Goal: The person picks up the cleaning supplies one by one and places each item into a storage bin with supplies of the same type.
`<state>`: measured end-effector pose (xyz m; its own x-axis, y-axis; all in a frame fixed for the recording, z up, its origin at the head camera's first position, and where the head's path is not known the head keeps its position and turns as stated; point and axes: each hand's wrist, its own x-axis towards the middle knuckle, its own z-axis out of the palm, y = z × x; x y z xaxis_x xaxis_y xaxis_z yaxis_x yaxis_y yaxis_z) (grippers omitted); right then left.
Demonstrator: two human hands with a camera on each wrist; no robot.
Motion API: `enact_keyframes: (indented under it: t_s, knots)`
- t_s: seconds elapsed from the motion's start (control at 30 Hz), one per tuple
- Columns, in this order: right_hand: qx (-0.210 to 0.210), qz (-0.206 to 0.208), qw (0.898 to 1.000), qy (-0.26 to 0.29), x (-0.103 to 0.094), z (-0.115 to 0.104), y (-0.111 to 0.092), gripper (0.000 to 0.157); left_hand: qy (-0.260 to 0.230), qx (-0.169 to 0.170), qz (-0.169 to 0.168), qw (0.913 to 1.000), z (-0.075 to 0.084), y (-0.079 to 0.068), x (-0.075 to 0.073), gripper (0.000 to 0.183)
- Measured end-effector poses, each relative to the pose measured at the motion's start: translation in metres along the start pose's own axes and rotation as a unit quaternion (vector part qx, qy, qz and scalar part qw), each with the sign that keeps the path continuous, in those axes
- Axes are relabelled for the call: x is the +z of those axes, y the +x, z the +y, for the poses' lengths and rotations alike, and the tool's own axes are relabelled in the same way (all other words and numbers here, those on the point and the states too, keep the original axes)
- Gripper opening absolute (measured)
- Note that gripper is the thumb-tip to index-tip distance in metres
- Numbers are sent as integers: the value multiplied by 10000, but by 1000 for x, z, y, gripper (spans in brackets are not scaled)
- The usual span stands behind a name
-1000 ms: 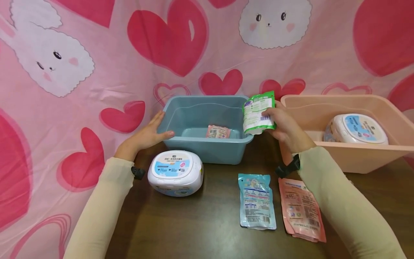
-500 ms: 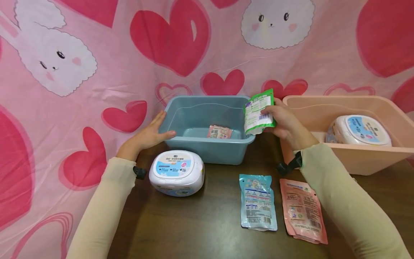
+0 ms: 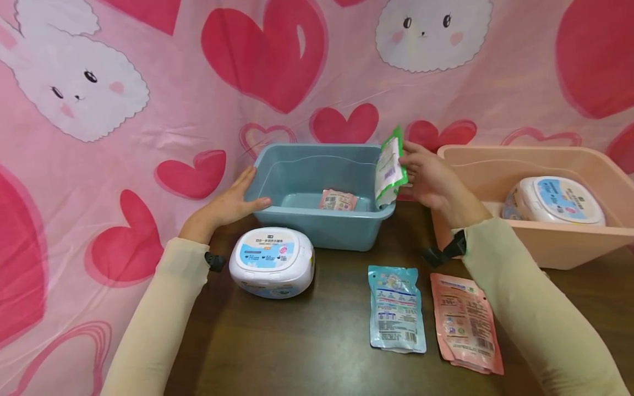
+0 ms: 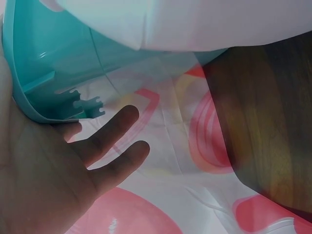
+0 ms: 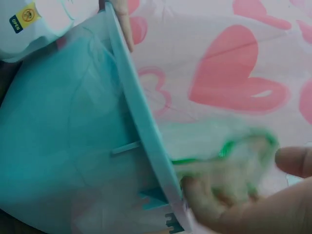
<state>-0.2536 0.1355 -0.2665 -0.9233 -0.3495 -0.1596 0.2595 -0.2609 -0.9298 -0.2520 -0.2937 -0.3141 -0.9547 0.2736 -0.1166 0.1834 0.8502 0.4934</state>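
My left hand (image 3: 223,206) rests with spread fingers against the left end of the blue plastic tub (image 3: 327,228). In the left wrist view, its straight fingers (image 4: 114,126) lie outside the tub. At the tub's right rim, a green-and-white pouch (image 3: 389,173) leans inward, its lower end inside the rim. My right hand (image 3: 436,181) touches the pouch's outer side with loosened fingers. The right wrist view shows the thumb (image 5: 295,161) standing apart from the blurred pouch (image 5: 219,144). A small pink packet (image 3: 338,200) lies on the tub floor.
A white lidded box (image 3: 272,264) stands before the blue tub. To the right, a peach tub (image 3: 535,242) contains another white box (image 3: 559,201). A blue pouch (image 3: 397,311) and a pink pouch (image 3: 466,324) lie on the dark wooden table (image 3: 307,341). A heart-print cloth (image 3: 277,55) hangs behind.
The green-and-white pouch has turned edge-on and tipped toward the blue tub. My right hand's grip on it has loosened, the thumb coming away. The left hand has stayed on the tub.
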Motion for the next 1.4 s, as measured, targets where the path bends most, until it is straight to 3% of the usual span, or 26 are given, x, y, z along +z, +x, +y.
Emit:
enact_keyframes:
  t_s: [0.17,0.27,0.5,0.63,0.87,1.07,1.4]
  knots:
    - [-323,-268,9972,612,0,3,-5,53,64,38,-6,10000,2,1,-2,107]
    - [-527,-357,9956,694,0,6,-7,46,47,45,-9,10000,2,1,-2,107]
    - [-631,-805,9937,462,-4,10,-14,27,26,35,18,10000,1,2,0,107]
    - [-667,-933,9930,296,-7,12,-20,27,50,40,28,10000,1,0,0,107]
    - [-639,-744,9951,-123,-12,16,-29,25,50,44,56,10000,2,-1,0,107]
    - [-642,-904,9931,-385,-18,18,-40,26,62,45,101,9999,4,-2,1,107]
    - [-801,-1146,9877,-704,-30,38,-73,27,43,109,99,9999,5,-3,0,108]
